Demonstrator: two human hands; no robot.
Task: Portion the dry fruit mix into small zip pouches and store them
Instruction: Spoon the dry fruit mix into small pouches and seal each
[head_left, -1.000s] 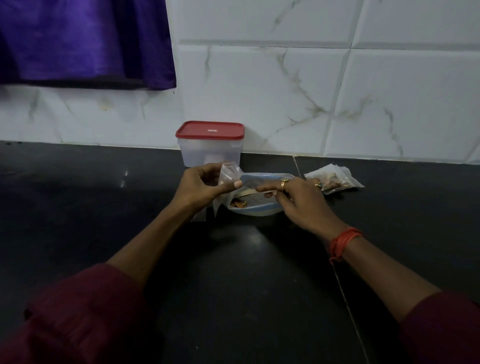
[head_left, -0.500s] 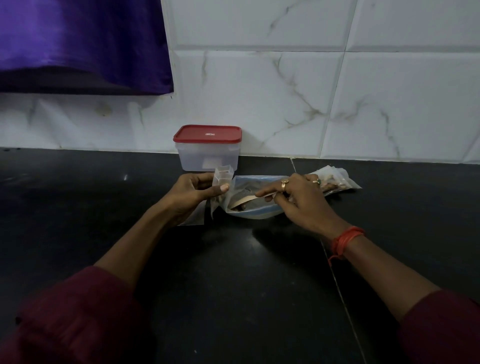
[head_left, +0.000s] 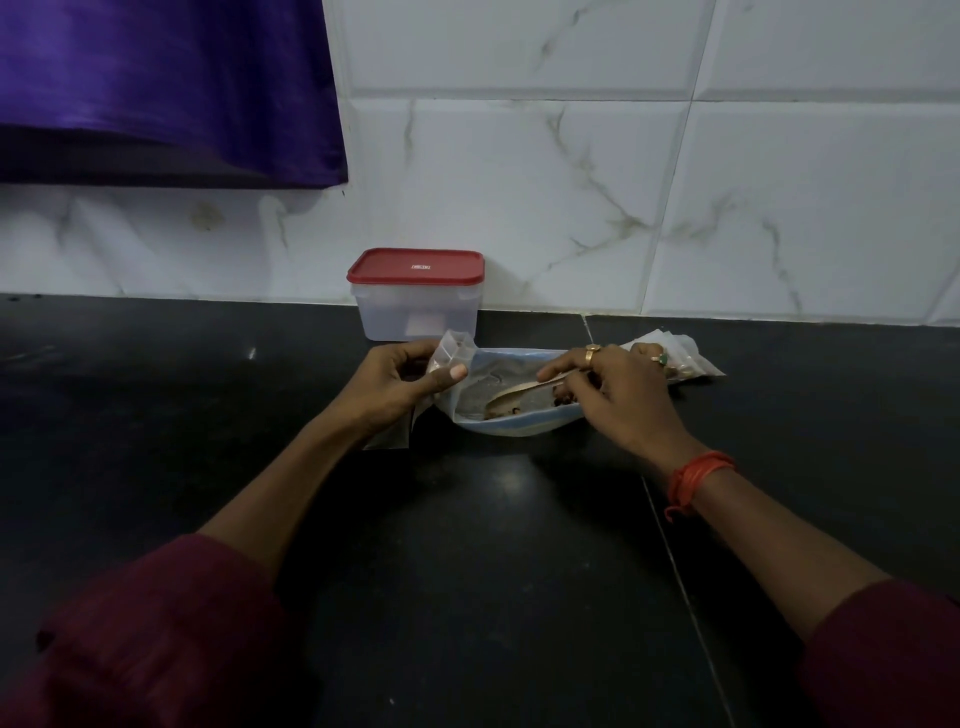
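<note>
From the head view I see my operator's left hand (head_left: 400, 387) raised just above the black stone surface (head_left: 467, 571), its fingers (head_left: 451, 374) curled round a small clear plastic zip pouch (head_left: 457, 352), thumb pressed on the front and the mouth of the pouch pointing up. I cannot tell whether the pouch holds anything. A second flat clear pouch (head_left: 388, 432) lies on the surface under that wrist.

The right hand (head_left: 623, 400) rests over a shallow pale-blue-rimmed dish (head_left: 514, 425) just right of the held pouch. Its fingers (head_left: 555, 370) pinch the handle of a pale slim spoon (head_left: 519, 395), whose bowl lies low inside the dish. The brown dry fruit mix (head_left: 563, 400) shows only as a few dark pieces in the dish, some beside the spoon's tip and some under the right hand. Two rings sit on that hand and an orange thread band (head_left: 696, 480) wraps the wrist.

Beyond the right hand, a small heap of clear pouches with brown pieces inside (head_left: 691, 361) lies on the surface, touching the dish's far edge. A translucent plastic box with a red lid (head_left: 418, 299) stands shut against the white marble-veined tile wall (head_left: 571, 182), just behind the left hand. A purple cloth (head_left: 156, 88) hangs at the upper left. Maroon sleeves (head_left: 156, 639) cover both forearms near the camera
</note>
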